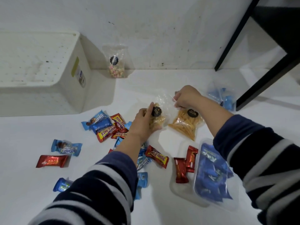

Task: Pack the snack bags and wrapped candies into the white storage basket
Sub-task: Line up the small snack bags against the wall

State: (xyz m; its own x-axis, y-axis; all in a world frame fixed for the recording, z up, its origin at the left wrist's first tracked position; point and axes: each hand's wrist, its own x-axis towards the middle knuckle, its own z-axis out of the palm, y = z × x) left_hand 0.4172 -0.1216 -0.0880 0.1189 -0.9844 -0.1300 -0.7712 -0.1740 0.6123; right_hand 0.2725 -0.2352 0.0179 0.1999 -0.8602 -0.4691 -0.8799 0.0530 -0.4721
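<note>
The white storage basket (53, 95) stands at the far left on the white floor. My left hand (144, 124) grips a clear bag of pale crackers (158, 118) with a black sticker. My right hand (186, 98) pinches the top of a clear bag of orange sticks (186, 125) lying beside it. Red and blue wrapped candies (107, 125) lie scattered on the floor in front of the basket, one red bar (156, 156) near my left forearm. A clear bag of pastel sweets (116, 62) leans upright against the wall.
A clear bag of blue candies (211, 172) lies under my right forearm, with two red bars (185, 164) beside it. Another bag of blue candies (225, 98) lies at the far right. Black furniture legs (263, 83) stand at the right. The wall runs close behind.
</note>
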